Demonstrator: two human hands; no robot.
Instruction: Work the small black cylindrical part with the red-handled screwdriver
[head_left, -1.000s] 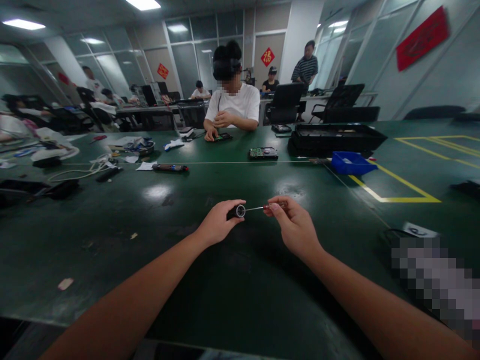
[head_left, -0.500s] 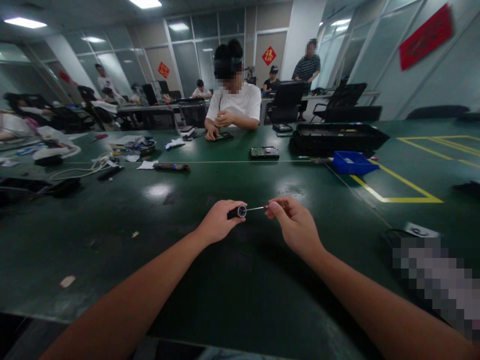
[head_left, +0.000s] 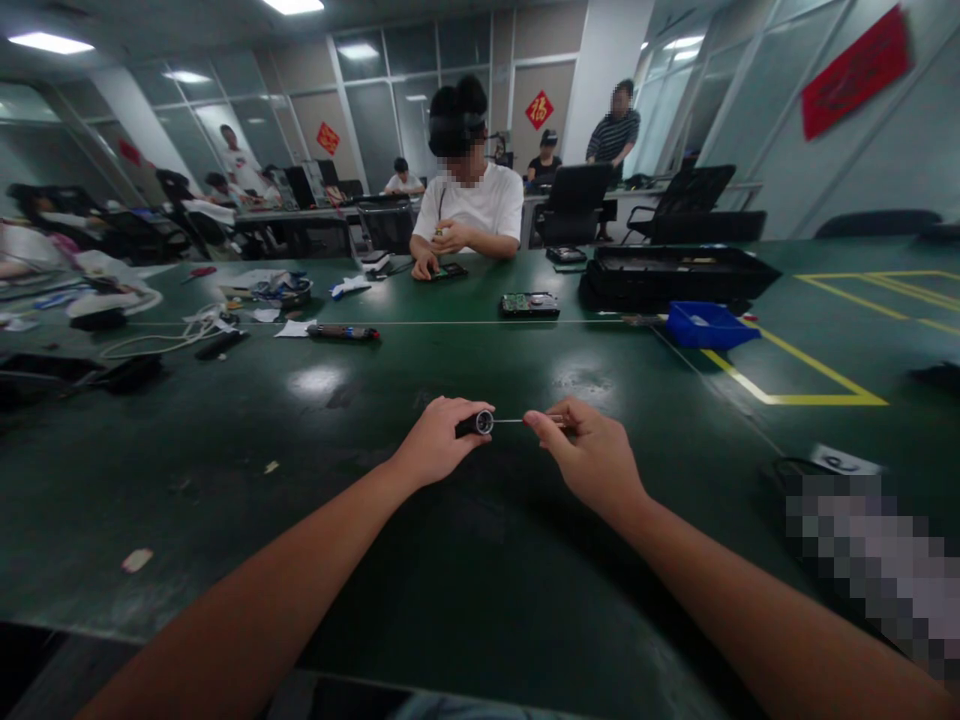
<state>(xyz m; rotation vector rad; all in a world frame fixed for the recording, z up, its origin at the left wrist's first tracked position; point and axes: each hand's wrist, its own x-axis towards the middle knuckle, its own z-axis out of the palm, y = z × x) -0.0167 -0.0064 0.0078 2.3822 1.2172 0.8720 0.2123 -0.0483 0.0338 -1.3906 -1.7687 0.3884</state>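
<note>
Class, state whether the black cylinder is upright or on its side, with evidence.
On its side: the left hand grips the black cylinder with its round end facing sideways, not up.

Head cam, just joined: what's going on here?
Someone at a green table has both hands busy. The left hand grips a black cylinder with a silver rim. The right hand holds a screwdriver, its thin shaft pointing at that rimmed end; whether the tip is inside, I can't tell. Across the table, a co-worker in a white shirt is handling a dark item.
</note>
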